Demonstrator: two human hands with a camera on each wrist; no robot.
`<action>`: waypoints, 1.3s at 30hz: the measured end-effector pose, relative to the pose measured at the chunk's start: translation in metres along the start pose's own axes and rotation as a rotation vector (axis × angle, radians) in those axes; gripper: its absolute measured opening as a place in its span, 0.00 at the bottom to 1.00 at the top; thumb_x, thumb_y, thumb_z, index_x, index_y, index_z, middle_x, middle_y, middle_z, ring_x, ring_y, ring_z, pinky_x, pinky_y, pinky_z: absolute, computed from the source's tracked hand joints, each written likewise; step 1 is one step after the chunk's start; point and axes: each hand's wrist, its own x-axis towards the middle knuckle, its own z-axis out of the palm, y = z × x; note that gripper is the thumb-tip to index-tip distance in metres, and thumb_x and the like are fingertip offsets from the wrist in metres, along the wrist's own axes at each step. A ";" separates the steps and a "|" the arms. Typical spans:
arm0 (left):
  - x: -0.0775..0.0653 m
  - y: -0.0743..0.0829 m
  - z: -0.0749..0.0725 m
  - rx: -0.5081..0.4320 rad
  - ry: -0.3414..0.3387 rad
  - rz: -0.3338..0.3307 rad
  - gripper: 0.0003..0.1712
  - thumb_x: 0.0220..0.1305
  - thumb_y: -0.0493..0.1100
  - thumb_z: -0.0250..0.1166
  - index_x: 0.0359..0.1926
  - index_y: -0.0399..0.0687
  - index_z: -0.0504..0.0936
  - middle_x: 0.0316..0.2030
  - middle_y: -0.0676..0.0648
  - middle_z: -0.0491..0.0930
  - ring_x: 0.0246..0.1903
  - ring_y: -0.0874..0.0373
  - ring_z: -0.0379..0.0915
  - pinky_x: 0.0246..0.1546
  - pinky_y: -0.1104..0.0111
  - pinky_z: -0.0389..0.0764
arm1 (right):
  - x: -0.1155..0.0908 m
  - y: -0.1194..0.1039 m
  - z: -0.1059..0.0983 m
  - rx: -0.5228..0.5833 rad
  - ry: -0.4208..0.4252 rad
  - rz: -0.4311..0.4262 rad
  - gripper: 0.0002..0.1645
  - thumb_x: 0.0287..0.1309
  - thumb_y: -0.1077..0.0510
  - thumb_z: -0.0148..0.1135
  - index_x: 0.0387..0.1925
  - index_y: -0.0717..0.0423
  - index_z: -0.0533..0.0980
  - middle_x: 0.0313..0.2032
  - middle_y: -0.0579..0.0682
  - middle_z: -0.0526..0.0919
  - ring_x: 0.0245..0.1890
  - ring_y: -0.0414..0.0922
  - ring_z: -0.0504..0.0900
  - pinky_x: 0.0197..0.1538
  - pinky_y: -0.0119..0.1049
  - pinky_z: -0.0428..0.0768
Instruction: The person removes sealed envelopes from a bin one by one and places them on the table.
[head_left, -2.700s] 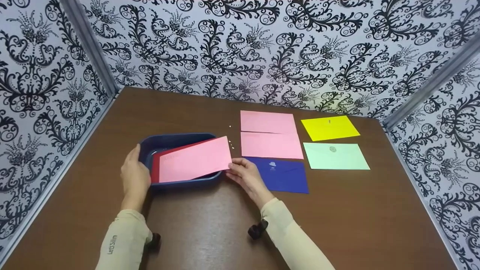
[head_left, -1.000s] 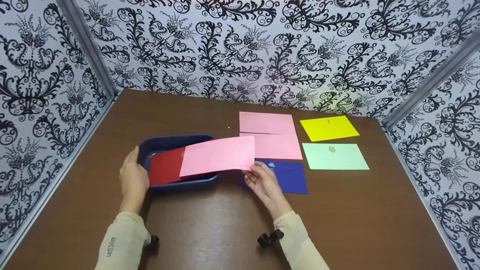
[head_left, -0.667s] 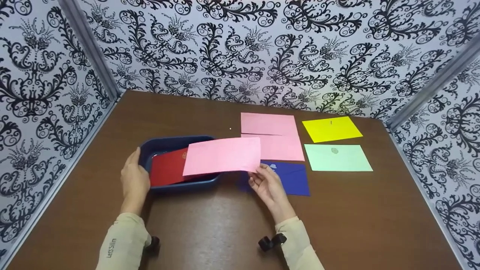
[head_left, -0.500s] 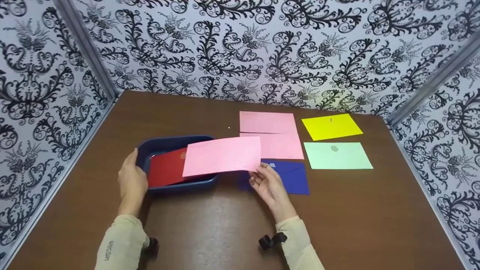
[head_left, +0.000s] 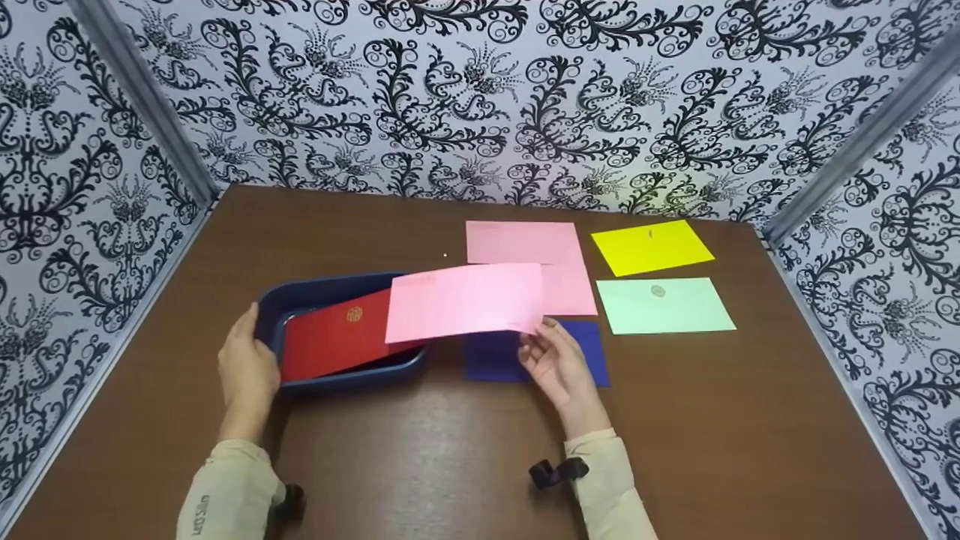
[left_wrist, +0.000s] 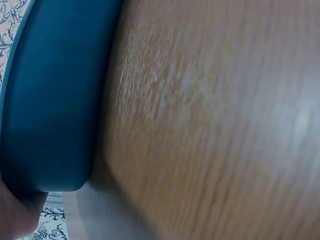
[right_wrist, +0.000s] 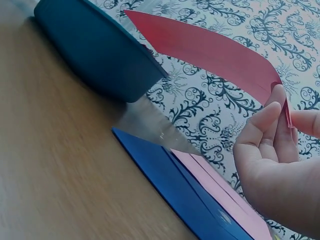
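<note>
My right hand (head_left: 559, 367) pinches the right end of a pink envelope (head_left: 465, 300) between thumb and fingers. The envelope is raised and bows slightly, its left end overlapping the right side of a dark blue plastic bin (head_left: 345, 381) in the head view. In the right wrist view the pinched envelope (right_wrist: 215, 55) curves away from the fingertips. Inside the bin a red envelope (head_left: 330, 341) with a gold round emblem lies at a slant. My left hand (head_left: 247, 367) holds the bin by its left end; the bin wall (left_wrist: 55, 100) fills the left of the left wrist view.
Two pink envelopes (head_left: 521, 241) lie one behind the other right of the bin. In front of them is a dark blue envelope (head_left: 491, 360), partly covered by my right hand. A yellow envelope (head_left: 652, 249) and a mint green one (head_left: 664, 311) lie further right. Patterned walls enclose the table.
My right hand has drawn the pink envelope rightward and up from the bin, uncovering most of the red envelope. My left hand stays at the bin's left end. The camera view has shifted slightly.
</note>
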 end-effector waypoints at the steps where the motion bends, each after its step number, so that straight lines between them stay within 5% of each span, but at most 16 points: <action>1: 0.000 0.000 0.000 0.000 -0.001 -0.001 0.33 0.69 0.29 0.40 0.74 0.43 0.63 0.73 0.36 0.63 0.71 0.34 0.59 0.71 0.44 0.61 | 0.000 -0.001 0.000 0.002 0.008 -0.004 0.16 0.72 0.67 0.43 0.31 0.51 0.74 0.26 0.48 0.82 0.31 0.41 0.81 0.35 0.30 0.78; 20: 0.000 0.000 0.002 -0.011 0.024 0.010 0.33 0.68 0.29 0.40 0.73 0.42 0.64 0.72 0.36 0.65 0.69 0.32 0.60 0.70 0.43 0.62 | -0.009 -0.050 -0.040 0.149 0.061 -0.061 0.13 0.72 0.65 0.49 0.32 0.54 0.77 0.27 0.50 0.83 0.30 0.42 0.81 0.35 0.31 0.79; 32: -0.001 0.000 0.001 -0.017 0.006 -0.006 0.33 0.69 0.29 0.40 0.74 0.44 0.63 0.73 0.37 0.64 0.70 0.32 0.60 0.70 0.42 0.62 | -0.021 -0.083 -0.072 0.381 0.006 -0.080 0.08 0.68 0.67 0.55 0.34 0.61 0.79 0.29 0.55 0.86 0.32 0.46 0.82 0.36 0.34 0.80; 39: -0.001 0.000 -0.002 -0.015 -0.015 -0.017 0.34 0.70 0.29 0.40 0.75 0.45 0.61 0.73 0.37 0.62 0.70 0.33 0.59 0.71 0.42 0.61 | -0.036 -0.104 -0.082 0.426 -0.028 -0.124 0.10 0.69 0.67 0.52 0.35 0.64 0.79 0.31 0.57 0.86 0.32 0.48 0.82 0.37 0.36 0.81</action>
